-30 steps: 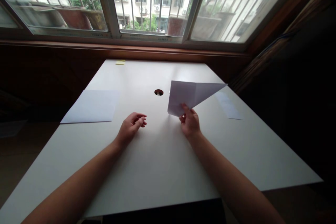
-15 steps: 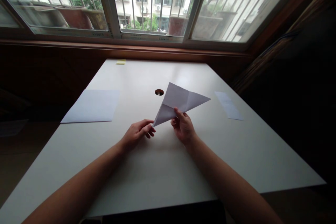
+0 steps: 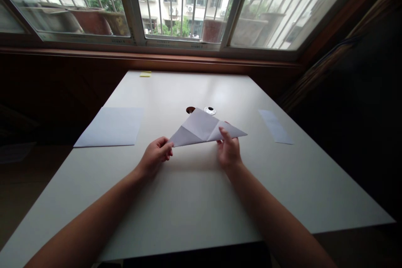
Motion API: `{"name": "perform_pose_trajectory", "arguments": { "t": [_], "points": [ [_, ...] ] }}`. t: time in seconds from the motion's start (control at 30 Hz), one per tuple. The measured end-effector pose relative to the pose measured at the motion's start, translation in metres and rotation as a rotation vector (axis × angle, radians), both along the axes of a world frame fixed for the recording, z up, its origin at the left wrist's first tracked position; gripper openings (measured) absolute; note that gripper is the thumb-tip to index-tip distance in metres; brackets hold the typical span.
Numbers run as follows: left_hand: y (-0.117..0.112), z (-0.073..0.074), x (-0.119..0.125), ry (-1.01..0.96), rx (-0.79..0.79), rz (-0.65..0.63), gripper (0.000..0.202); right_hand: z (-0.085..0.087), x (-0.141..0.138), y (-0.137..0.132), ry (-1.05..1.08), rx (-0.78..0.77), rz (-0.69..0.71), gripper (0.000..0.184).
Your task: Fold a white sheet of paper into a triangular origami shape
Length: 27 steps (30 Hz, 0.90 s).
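Observation:
A white sheet of paper (image 3: 201, 124), folded into a triangle with crease lines across it, is held up above the table. My left hand (image 3: 157, 150) pinches its left corner between thumb and fingers. Toward the right end, my right hand (image 3: 229, 146) grips the paper's lower edge, thumb on top and fingers underneath. The triangle's long edge faces me, and its peak points away toward the window.
The white table (image 3: 182, 213) has a round hole (image 3: 190, 109) with a silver ring-shaped cover (image 3: 210, 110) beside it. A paper sheet (image 3: 109, 127) lies at the left, a paper strip (image 3: 275, 127) at the right. A yellow note (image 3: 145, 74) sits at the far edge, below the window (image 3: 185, 4).
My left hand has closed on the paper's left corner. My right hand has slid right along the edge. The triangle has turned and lowered, bringing the silver cover into sight.

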<state>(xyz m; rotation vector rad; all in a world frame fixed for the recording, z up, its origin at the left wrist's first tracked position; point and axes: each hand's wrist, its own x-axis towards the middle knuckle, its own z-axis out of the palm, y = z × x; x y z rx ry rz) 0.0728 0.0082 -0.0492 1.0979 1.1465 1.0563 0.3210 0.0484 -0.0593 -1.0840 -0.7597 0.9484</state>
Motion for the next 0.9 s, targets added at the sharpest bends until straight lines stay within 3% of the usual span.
{"name": "perform_pose_trajectory", "arguments": {
  "t": [0.1, 0.2, 0.27, 0.33, 0.4, 0.47, 0.6, 0.67, 0.77, 0.83, 0.9],
  "points": [
    [0.002, 0.003, -0.004, 0.091, -0.054, -0.029, 0.022, 0.003, 0.027, 0.007, -0.306, 0.049, -0.371, 0.051],
    [0.003, 0.008, -0.005, 0.193, -0.088, -0.103, 0.021, 0.013, 0.042, 0.002, -0.554, 0.19, -0.492, 0.048],
    [0.002, 0.01, -0.005, 0.244, -0.103, -0.158, 0.021, 0.018, 0.037, -0.005, -0.787, 0.281, -0.377, 0.033],
    [0.002, 0.011, -0.005, 0.286, -0.122, -0.205, 0.022, 0.019, 0.023, -0.014, -1.031, 0.369, -0.063, 0.022],
    [0.002, 0.01, -0.007, 0.351, -0.12, -0.235, 0.024, 0.013, 0.005, -0.021, -1.283, 0.444, 0.336, 0.027],
    [0.004, 0.009, -0.011, 0.479, -0.033, -0.221, 0.023, 0.005, -0.012, -0.026, -1.504, 0.491, 0.568, 0.038],
    [0.007, 0.007, -0.019, 0.835, 0.378, 0.003, 0.011, -0.008, -0.025, -0.032, -1.655, 0.388, 0.64, 0.052],
    [0.007, 0.007, -0.019, 0.947, 0.6, 0.029, 0.013, -0.008, -0.025, -0.033, -1.663, 0.375, 0.639, 0.053],
    [0.001, 0.009, -0.013, 0.975, 0.847, -0.191, 0.023, -0.005, -0.024, -0.033, -1.665, 0.374, 0.633, 0.053],
    [-0.005, 0.01, -0.006, 0.964, 0.915, -0.376, 0.026, -0.004, -0.024, -0.033, -1.667, 0.377, 0.633, 0.053],
    [-0.011, 0.009, 0.0, 0.963, 0.925, -0.436, 0.03, -0.004, -0.024, -0.033, -1.669, 0.385, 0.63, 0.052]
  ]
}}
